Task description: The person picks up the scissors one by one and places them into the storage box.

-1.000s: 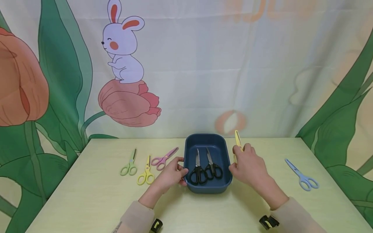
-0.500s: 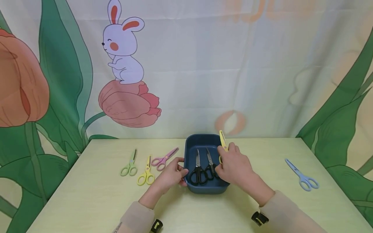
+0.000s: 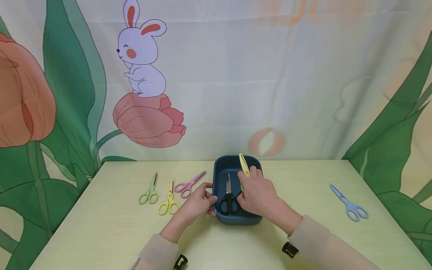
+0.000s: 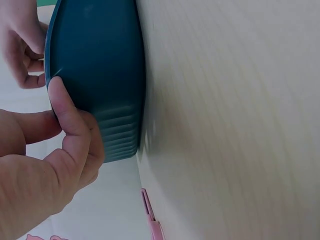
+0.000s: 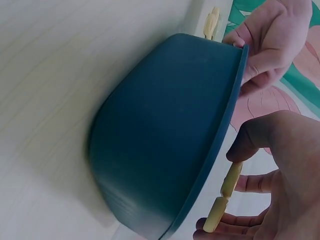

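A dark blue bin (image 3: 220,168) stands on the table, its left rim pinched between the thumb and fingers of my left hand (image 3: 198,201). My right hand (image 3: 258,191) is over the bin's right part and holds yellow scissors (image 3: 244,165) with the blades pointing away from me. In the right wrist view the thumb and fingers pinch the handles of the yellow scissors (image 5: 224,197) above the rim. Inside the bin lie black-handled scissors (image 3: 229,202); a second black-handled pair is mostly hidden behind my right hand.
Left of the bin lie green scissors (image 3: 149,193), another yellow pair of scissors (image 3: 169,200) and pink scissors (image 3: 189,185). Blue scissors (image 3: 351,205) lie far right on the pale table (image 3: 236,247). A printed curtain (image 3: 216,82) hangs behind the table's back edge.
My right hand has carried the yellow scissors leftward, from beside the bin's right rim to over its inside, covering one black pair. My left hand stays on the rim.
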Tool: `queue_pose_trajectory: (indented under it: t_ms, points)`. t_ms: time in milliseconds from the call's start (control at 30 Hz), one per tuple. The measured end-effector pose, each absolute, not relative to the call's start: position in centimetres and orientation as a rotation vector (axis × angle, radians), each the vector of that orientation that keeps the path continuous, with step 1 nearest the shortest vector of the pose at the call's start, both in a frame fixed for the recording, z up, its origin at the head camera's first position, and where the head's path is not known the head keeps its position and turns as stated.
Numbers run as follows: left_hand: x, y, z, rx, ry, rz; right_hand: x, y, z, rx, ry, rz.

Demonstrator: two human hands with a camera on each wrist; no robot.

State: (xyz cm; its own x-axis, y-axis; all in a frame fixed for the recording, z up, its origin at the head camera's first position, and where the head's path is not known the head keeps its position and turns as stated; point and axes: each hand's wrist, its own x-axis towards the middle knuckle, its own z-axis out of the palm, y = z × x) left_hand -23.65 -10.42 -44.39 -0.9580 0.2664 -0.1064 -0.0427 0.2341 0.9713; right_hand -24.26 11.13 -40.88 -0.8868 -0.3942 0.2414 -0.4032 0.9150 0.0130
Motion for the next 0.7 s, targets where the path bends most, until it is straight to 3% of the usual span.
queue_pose_trajectory:
  t_ms: [700]
  points:
    - [-23.5,-10.4,-44.2,0.201,2.261,1.776,-25.9,9.0,-42.7,0.623,-2.939,-0.103]
